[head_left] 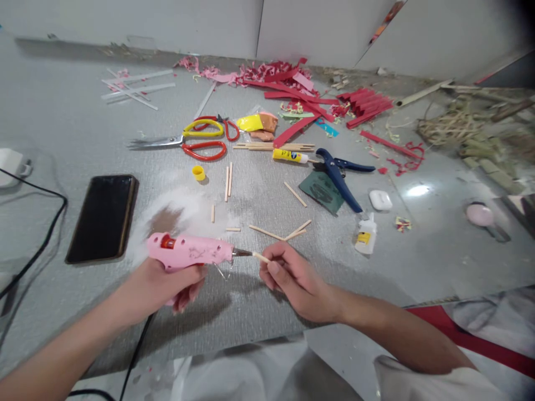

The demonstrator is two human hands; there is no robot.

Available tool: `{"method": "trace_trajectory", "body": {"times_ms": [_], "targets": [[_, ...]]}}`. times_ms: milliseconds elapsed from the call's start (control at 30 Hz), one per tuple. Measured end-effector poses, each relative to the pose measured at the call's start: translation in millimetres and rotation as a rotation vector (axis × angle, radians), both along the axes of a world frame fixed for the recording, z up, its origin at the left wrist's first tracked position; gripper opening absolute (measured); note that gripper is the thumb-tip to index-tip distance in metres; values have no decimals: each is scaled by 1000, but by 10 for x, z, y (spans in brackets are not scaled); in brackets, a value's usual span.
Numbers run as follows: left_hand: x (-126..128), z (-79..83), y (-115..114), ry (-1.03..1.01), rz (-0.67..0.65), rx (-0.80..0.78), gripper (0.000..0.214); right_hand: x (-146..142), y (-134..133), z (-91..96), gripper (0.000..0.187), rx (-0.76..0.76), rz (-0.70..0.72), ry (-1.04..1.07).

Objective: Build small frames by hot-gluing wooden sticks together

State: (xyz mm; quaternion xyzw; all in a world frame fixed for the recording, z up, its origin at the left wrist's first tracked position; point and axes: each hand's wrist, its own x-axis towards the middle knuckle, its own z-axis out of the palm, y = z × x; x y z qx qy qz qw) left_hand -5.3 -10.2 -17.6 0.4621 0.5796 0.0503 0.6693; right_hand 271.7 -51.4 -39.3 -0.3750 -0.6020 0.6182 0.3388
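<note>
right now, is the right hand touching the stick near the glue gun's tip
Touching. The head view shows the right hand pinching the short wooden stick between thumb and fingers.

You're basically looking at one pink glue gun point(200, 248), one held stick point(261, 257), like eight loose short sticks point(295, 194), one phone point(102, 218), one yellow cap point(199, 175), one yellow tube point(289, 156) and one white bottle point(366, 236).

phone point(101, 220) — left of glue gun point(200, 249) | scissors point(182, 141) — behind gun | bottle point(366, 236) right of gun
</note>
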Motion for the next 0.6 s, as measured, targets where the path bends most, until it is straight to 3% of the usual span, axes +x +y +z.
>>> {"method": "trace_trajectory", "body": {"times_ms": [167, 300, 433, 600], "targets": [[20, 19, -1, 4, 4, 6, 35, 28, -10, -12, 23, -14, -19, 82], [-20, 26, 41, -74, 137, 28, 35, 71, -22, -34, 21, 45, -71, 187], [-24, 58, 51, -127, 233, 80, 33, 76, -24, -36, 22, 42, -73, 163], [15, 85, -34, -106, 143, 34, 36, 37, -16, -25, 23, -36, -25, 90]]}}
